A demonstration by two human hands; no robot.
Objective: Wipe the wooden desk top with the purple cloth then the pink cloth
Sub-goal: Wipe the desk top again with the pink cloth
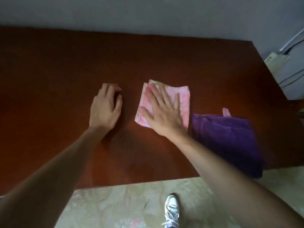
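My right hand (162, 112) flat, fingers spread, pressing pink cloth (182, 102) on desk (57, 71). Keep palm pressure even, overlap strokes. Left hand (105, 107) loosely curled, empty, braces.

Wide bare stretch of desk top (49, 71) to the left and along the far edge by the wall (148, 14). Middle taken up by left hand (105, 107) and right hand (164, 112), flat on pink cloth (184, 99). Purple cloth (227, 137) blocking near right corner, just beside pink cloth.
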